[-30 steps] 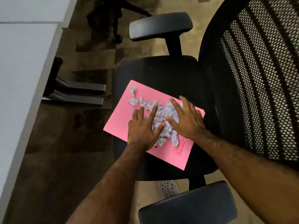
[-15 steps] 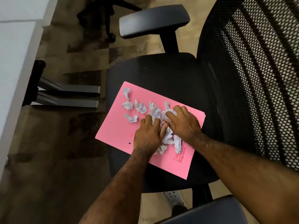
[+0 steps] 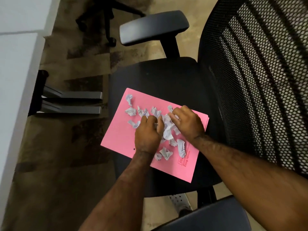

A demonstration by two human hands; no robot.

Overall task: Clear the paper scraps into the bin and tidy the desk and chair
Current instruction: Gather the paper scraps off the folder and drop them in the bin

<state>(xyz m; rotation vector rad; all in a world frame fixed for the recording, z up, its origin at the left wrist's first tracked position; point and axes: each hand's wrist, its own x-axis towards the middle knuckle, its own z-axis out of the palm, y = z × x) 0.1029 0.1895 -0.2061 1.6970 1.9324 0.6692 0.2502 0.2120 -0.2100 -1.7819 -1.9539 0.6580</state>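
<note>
Crumpled paper scraps (image 3: 164, 129) heaped mid pink folder (image 3: 116, 139) on the chair seat (image 3: 166, 77), bunched between left hand (image 3: 147, 132) and right hand (image 3: 187, 123), both curled shut on the pile, strays lying up-left, nearer the left.

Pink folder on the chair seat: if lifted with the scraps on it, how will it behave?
The pink folder looks like thin card, so it would probably sag if held by one edge. The crumpled paper scraps lie loose and would likely slide off. It overhangs the chair seat, which eases gripping.
</note>
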